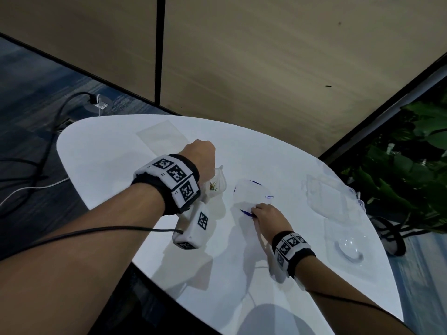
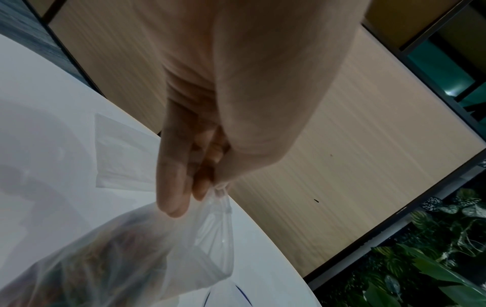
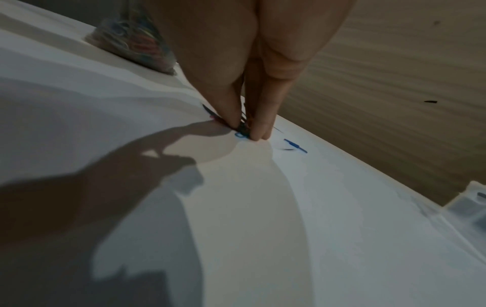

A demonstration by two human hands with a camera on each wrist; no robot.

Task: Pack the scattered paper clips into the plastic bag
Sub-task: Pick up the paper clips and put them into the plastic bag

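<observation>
My left hand is raised over the white table and pinches the top of a clear plastic bag, which hangs below with several coloured paper clips inside. The same bag shows at the far left of the right wrist view. My right hand is down on the table, its fingertips pinched on paper clips at the edge of a white round plate with a blue rim. One blue paper clip lies loose just beyond that hand, also visible as the clip.
Another flat clear bag lies at the table's far left. Clear plastic packaging and a clear lidded tray sit at the right, near the table edge. Green plants stand beyond it; cables run across the floor at left.
</observation>
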